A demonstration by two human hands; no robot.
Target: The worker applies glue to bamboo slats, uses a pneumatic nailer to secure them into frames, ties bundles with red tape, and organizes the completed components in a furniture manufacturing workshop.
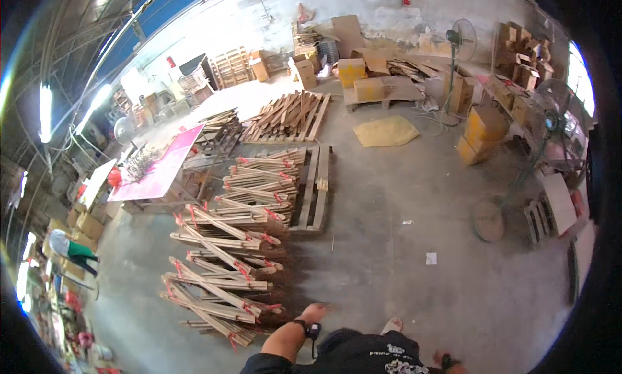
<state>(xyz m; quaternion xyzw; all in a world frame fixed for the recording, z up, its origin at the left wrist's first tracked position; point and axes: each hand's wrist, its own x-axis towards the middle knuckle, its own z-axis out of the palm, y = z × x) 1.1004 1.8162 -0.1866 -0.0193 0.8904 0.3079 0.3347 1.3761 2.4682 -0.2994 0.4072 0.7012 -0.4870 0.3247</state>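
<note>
My left hand (313, 313), with a dark wristband and a small black device at the wrist, hangs in front of my black shirt. Nothing shows in it, but its fingers are too small and blurred to tell their pose. Nearest to it, on the left, lie stacked bundles of thin wooden slats (220, 277) tied with red strips, spread over the floor in a long row. My right hand (453, 367) appears only in part at the lower edge, beside the shirt. Its fingers are cut off or hidden, and I cannot see anything held.
Wooden pallets (313, 192) lie beyond the bundles, one bearing loose slats (291, 115). A pink-topped table (162, 173) stands left; a person (71, 247) bends farther left. Cardboard boxes (483, 134), a flat yellow sheet (386, 131) and standing fans (461, 40) occupy the right and back.
</note>
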